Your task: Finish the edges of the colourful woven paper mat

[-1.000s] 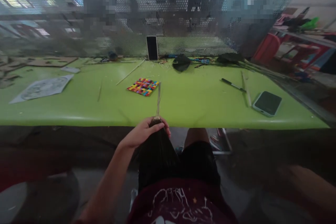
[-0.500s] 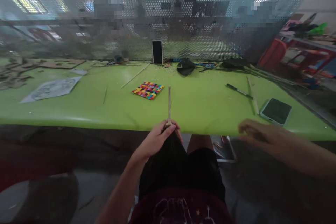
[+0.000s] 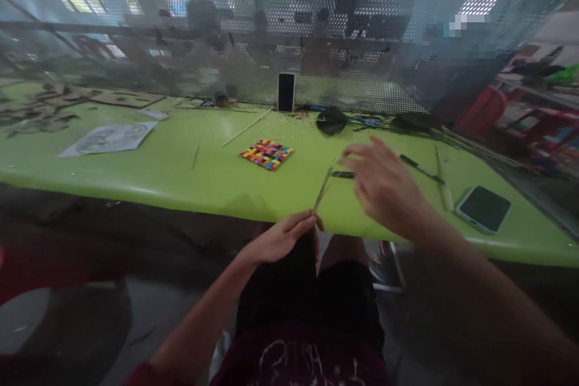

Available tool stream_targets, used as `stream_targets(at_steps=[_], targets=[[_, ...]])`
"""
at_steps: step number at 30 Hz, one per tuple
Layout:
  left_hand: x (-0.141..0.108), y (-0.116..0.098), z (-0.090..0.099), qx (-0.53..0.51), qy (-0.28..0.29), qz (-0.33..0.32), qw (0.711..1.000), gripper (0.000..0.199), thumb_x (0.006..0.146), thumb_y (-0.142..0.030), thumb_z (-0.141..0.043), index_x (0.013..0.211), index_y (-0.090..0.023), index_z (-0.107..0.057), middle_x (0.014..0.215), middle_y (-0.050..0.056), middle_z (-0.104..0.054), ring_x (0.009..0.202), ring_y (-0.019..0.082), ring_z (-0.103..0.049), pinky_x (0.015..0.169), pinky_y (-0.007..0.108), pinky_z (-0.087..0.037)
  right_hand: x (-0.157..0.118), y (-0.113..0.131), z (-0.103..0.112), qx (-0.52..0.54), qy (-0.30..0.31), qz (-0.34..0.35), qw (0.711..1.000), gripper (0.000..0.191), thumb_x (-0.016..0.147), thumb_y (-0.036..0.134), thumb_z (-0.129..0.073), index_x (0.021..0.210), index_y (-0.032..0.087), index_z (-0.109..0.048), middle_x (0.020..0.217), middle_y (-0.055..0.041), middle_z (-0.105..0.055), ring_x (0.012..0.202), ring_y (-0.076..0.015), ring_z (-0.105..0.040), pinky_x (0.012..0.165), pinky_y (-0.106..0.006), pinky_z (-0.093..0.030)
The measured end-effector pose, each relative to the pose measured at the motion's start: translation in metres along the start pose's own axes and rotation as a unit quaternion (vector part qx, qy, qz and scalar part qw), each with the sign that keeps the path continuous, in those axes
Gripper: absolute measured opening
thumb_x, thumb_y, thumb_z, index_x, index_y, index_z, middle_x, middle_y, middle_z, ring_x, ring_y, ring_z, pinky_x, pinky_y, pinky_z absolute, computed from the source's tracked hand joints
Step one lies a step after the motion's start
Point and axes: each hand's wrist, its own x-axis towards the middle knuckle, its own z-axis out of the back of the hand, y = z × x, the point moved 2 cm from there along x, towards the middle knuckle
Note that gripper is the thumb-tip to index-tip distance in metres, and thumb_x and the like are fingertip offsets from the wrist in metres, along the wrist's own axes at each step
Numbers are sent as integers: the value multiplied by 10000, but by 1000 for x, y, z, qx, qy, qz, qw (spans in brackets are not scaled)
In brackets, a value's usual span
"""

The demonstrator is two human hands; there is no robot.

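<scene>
My left hand (image 3: pixel 292 235) is closed around the lower end of a thin pale strip (image 3: pixel 323 188), at the table's front edge above my lap. The strip slants up and to the right. Close to its upper end, my right hand (image 3: pixel 380 184) is raised over the table, blurred, its fingers apart; whether it touches the strip cannot be made out. A short dark object (image 3: pixel 342 175) lies beside the right fingers. Behind the strip, to the left, a multicoloured woven square (image 3: pixel 266 154) rests on the green table (image 3: pixel 203 184).
A phone (image 3: pixel 286 91) stands upright at the back. Another phone (image 3: pixel 485 208), a black pen (image 3: pixel 421 169) and a pale stick (image 3: pixel 444 178) lie at the right. A printed sheet (image 3: pixel 108 139) and cardboard scraps (image 3: pixel 49 102) are at the left.
My right hand has moved left, from the table's front edge to near the strip's upper end. The strip now tilts right. A short dark object shows by the right fingers. The view has shifted.
</scene>
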Motion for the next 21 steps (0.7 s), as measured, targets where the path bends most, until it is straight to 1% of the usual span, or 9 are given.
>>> stream_targets(at_steps=[2,3,6,9,12,15,17,19,21], targets=[[2,1,-1,67,10,-24,997,398,1016,-483,-342,1026,-184,-605,925,64,-688,896,178,-627,857,271,-471,-2,24,0,12,54,114,992,391,852,27,-433,1147,173,-644,1179,-124,-631,1180,-270,-550,1161,-533,-295],[2,1,-2,103,18,-34,994,396,1016,-470,-348,1011,-181,-619,932,70,-689,887,179,-624,846,272,-466,-5,31,-5,18,97,156,983,344,859,27,-439,1064,177,-671,1077,-105,-660,1087,-252,-591,1140,-509,-332],[3,-1,-5,219,12,-50,974,369,1011,-421,-388,976,-171,-658,912,84,-702,834,190,-627,787,286,-454,-13,33,-28,57,208,209,954,275,851,14,-479,938,177,-683,900,-68,-667,884,-206,-621,951,-384,-485],[-6,-6,6,322,-48,-35,945,339,1002,-361,-410,994,-170,-689,934,102,-725,850,216,-650,802,316,-453,-22,17,-37,120,235,181,947,299,879,44,-476,1069,177,-665,988,-78,-671,910,-199,-624,834,-326,-505],[-26,-12,32,347,-199,-26,916,332,1005,-323,-396,1084,-177,-683,1037,103,-736,940,221,-667,873,328,-458,-30,-2,-28,165,231,94,954,257,973,203,-433,1080,184,-666,1003,-86,-684,899,-207,-640,809,-336,-506],[-48,-16,55,321,-338,-42,884,349,1011,-350,-384,1089,-173,-675,1012,85,-746,952,201,-675,899,306,-465,-41,-18,-13,179,198,8,964,333,1004,330,-393,989,184,-692,968,-95,-700,897,-224,-646,793,-348,-504],[-58,-20,60,316,-368,-56,873,363,1010,-371,-387,1039,-174,-690,1023,81,-751,984,198,-675,921,294,-466,-49,-23,-6,181,171,-19,968,354,1002,352,-394,977,182,-703,948,-98,-700,902,-229,-641,796,-352,-500],[-65,-25,59,314,-370,-73,872,377,1007,-389,-391,1013,-180,-704,1058,74,-750,1031,197,-672,952,285,-460,-56,-25,-2,185,147,-36,971,350,1000,351,-407,997,177,-710,947,-102,-695,897,-228,-640,798,-352,-499],[-75,-29,55,313,-367,-72,873,393,1004,-414,-398,1000,-186,-718,995,63,-762,990,195,-689,927,279,-475,-62,-25,-2,198,129,-53,970,336,999,335,-418,1003,173,-712,952,-105,-694,884,-221,-644,793,-348,-500]])
